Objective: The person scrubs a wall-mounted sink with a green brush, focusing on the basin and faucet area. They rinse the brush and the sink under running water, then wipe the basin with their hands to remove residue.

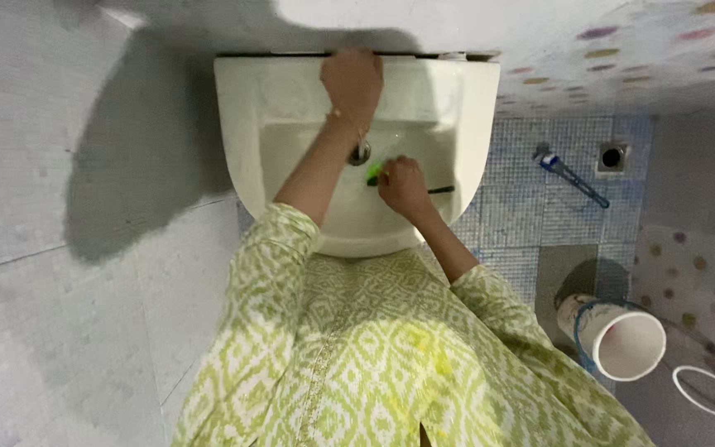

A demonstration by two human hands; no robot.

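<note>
Green patterned sleeves up close, right hand clamped on a light, stiff, wet-slippery brush mid-basin, left hand closed at the sink's back edge, probably on a tap.

Even, fairly bright indoor light. Large soft dark shadow on the grey wall left of the basin. Faint glare inside the bowl. Wide-angle bending at edges; slight softness throughout, corners blurred.
</note>
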